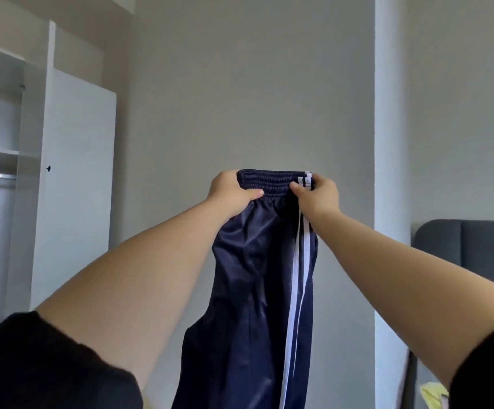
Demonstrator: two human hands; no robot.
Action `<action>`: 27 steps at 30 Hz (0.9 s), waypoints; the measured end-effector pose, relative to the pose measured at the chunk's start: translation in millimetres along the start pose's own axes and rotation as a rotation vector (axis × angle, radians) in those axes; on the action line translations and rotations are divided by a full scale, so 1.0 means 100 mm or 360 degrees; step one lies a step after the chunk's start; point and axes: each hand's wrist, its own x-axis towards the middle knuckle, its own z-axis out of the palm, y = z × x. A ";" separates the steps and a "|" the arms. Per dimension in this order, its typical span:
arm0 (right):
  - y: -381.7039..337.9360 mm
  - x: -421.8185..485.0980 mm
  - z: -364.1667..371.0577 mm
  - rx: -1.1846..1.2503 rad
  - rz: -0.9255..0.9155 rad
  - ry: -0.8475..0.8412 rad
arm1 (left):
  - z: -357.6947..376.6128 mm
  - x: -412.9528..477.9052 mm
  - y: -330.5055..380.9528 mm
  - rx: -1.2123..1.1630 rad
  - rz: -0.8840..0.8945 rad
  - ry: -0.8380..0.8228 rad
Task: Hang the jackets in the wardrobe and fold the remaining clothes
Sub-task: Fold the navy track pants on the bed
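I am holding the navy track pants [257, 290] up at arm's length before the grey wall [254, 84]. My left hand [231, 193] is gripping one end of the elastic waistband, fingers clamped on it; my right hand [319, 196] is pinching the other end by the white stripes. The open wardrobe [48, 172] is standing off to my left.

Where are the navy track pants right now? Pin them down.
In the head view, the navy track pants hang centre frame before the grey wall, left hand and right hand gripping the waistband.
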 end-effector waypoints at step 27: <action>-1.47 0.86 -3.34 -0.0662 0.0756 -0.0348 | 1.63 0.52 2.59 -0.0161 0.0212 -0.1112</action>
